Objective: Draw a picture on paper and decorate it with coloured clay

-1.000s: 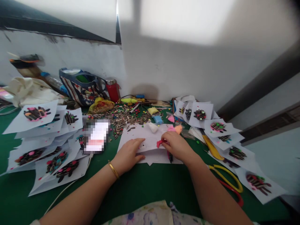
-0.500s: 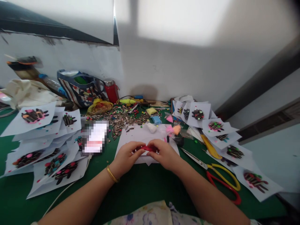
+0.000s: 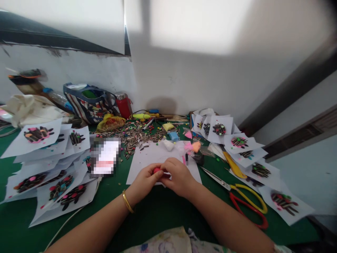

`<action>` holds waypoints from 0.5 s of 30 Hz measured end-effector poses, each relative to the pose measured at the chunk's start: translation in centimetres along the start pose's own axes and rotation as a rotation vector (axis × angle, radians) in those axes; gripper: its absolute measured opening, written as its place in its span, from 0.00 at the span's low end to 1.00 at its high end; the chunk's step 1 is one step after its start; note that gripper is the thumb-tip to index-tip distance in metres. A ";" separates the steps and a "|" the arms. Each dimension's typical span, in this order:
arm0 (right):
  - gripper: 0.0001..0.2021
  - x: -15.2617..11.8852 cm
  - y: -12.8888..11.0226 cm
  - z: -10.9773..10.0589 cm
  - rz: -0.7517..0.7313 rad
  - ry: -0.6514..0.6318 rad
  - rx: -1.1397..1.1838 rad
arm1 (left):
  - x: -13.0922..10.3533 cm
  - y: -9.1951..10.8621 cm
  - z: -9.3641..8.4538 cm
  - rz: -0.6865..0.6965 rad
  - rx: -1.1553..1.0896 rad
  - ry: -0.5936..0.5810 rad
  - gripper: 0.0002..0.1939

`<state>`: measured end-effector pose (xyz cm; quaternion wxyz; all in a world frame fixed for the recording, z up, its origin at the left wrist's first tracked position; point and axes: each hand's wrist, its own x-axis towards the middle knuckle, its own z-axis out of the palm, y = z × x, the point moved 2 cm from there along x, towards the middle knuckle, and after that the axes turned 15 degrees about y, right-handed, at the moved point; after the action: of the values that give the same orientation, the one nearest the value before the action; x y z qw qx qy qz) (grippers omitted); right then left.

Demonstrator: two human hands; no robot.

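lying around the held red lump [image 3: 157, 170]: seeds [image 3: 134, 140], scissors [image 3: 229, 187]

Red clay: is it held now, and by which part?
Yes, the red clay is pinched at its near edge by the left hand; the right hand's grip is unclear.

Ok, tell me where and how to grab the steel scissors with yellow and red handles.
Best by the yellow loop and red loop together, right hand, once free, coming from the near right: the scissors lie flat, blades pointing away left.
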<state>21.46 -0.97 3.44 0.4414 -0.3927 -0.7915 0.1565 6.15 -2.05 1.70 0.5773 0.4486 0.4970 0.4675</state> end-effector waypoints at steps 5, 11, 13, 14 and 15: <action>0.13 0.0 0.6 -0.4 -0.002 0.020 0.022 | 1.5 0.7 -1.7 -0.018 -0.267 0.267 0.15; 0.08 0.0 2.1 -0.1 -0.022 0.011 -0.051 | 2.5 1.1 -2.7 -0.203 -0.480 0.278 0.25; 0.10 0.1 2.0 -0.3 -0.017 0.061 -0.082 | 2.3 1.3 -2.7 -0.217 -0.476 0.328 0.18; 0.12 0.2 1.8 -0.4 -0.024 0.097 -0.094 | 2.1 1.5 -2.5 -0.223 -0.471 0.338 0.13; 0.15 0.2 1.4 -0.4 -0.043 0.132 -0.101 | 1.8 1.7 -2.2 -0.229 -0.465 0.328 0.11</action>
<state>22.42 0.05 3.01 0.4756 -0.4071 -0.7757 0.0804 3.94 0.08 2.85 0.6254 0.1641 0.5105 0.5669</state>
